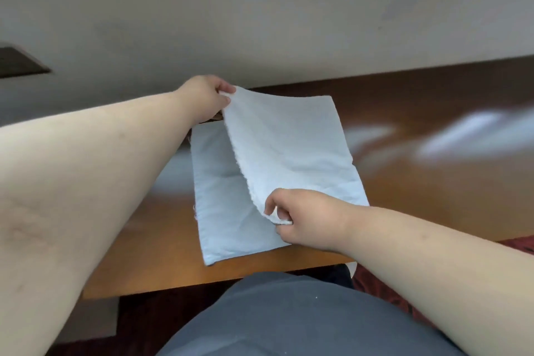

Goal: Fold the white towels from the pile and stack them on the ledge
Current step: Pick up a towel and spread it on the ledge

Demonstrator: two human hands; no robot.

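Observation:
A white towel (286, 147) lies on the wooden ledge (419, 182) in front of me, half lifted. My left hand (205, 98) pinches its far corner near the wall. My right hand (300, 217) pinches the near corner close to the ledge's front edge. Between the two hands the raised edge arches over the flat lower part of the towel (219, 202), which rests on the wood. The right side of the towel stays down on the ledge.
A pale wall (260, 23) rises directly behind the ledge. The glossy wood runs on to the right with bright reflections. My grey-clad lap (289, 318) is below the front edge, with dark red fabric (375, 283) at lower right.

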